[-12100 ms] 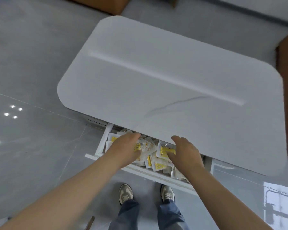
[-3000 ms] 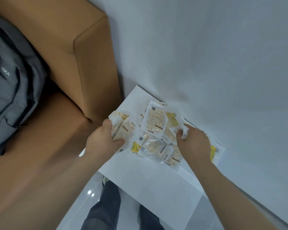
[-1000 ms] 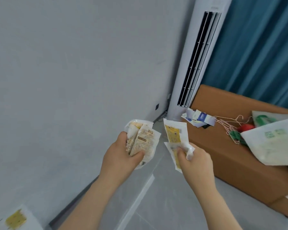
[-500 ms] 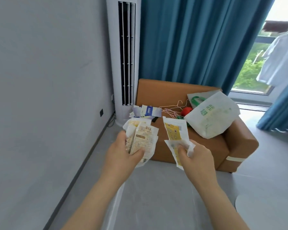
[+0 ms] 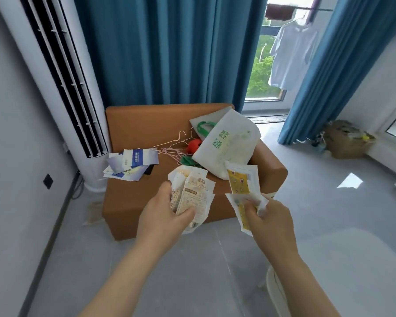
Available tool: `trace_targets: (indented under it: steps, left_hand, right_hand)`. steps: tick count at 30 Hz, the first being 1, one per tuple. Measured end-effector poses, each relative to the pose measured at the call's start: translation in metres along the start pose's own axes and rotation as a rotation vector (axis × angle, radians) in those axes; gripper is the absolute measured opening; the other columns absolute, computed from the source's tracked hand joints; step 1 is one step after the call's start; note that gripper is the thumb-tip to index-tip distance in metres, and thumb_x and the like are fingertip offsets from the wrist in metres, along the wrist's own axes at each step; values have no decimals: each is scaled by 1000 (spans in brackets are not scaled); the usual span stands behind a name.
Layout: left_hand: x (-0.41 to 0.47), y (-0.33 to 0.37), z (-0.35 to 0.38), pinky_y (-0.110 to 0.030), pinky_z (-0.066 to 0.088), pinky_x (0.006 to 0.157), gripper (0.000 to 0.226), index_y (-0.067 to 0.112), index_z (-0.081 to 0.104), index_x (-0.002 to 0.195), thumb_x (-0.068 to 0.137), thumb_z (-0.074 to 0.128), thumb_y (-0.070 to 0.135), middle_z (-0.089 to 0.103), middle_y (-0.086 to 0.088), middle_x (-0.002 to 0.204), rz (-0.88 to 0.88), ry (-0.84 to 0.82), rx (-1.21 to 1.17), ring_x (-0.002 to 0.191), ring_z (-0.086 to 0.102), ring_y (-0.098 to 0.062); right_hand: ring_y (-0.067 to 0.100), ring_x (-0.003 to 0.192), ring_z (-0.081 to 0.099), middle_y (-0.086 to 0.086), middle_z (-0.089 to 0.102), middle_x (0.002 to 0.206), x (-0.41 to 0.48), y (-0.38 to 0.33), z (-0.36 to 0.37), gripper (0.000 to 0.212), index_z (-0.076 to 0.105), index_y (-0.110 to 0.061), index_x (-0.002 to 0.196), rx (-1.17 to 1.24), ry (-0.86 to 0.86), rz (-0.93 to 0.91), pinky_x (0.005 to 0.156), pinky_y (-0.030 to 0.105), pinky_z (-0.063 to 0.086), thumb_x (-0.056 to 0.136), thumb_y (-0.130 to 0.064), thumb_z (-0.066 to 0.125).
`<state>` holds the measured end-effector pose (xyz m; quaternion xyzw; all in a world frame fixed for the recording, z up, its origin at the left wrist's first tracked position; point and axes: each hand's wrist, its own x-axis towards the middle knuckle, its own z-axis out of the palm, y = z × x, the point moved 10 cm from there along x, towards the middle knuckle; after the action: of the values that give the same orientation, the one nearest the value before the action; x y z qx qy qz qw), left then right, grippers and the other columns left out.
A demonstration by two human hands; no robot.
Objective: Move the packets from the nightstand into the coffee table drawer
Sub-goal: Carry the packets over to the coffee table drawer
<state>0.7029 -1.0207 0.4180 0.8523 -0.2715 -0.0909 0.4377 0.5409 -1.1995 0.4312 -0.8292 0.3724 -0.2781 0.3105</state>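
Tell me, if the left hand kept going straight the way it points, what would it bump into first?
Probably the brown leather seat, near its front edge below the white tote bag. The left hand and its packets look short of it, though depth is unclear.

Crinkly plastic film, slight sheen, printed paper-look faces: packets, centre frame. Matt woven cloth: curtains, top. Smooth tan leather-look upholstery, matt: seat block, middle. Non-woven fabric, matt white: tote bag. Thin coated wire: hangers. Glossy printed paper: leaflets. Smooth white plastic, dark slats: air-conditioner tower, left. Glossy grey tile, window glare: floor. Smooth white, low sheen: table top, lower right. Matt paint: wall.
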Motion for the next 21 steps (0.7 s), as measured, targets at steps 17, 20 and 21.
trace_targets:
  steps: [17,20,21]
  left_hand:
    - [226,125,228,-34,54,71,44,32,45,114,77,68,40,61,15,111,169,-284,76,95,61,-12]
    - [273,133,264,-39,55,75,39,32,46,107,76,68,41,63,16,104,203,-333,69,92,62,-12]
    - [289,136,275,-40,55,75,37,31,46,105,75,68,41,63,15,101,217,-348,68,90,62,-13]
  right_hand:
    - [1,58,53,-4,66,87,228,158,-66,22,69,-19,102,-99,148,171,50,10,35,93,-30,52]
    - [4,58,54,-6,61,75,267,181,-63,20,68,-18,95,-112,193,224,49,14,35,92,-29,52]
    - [6,58,55,-6,60,73,281,187,-62,15,66,-19,92,-117,207,238,49,17,39,92,-25,53]
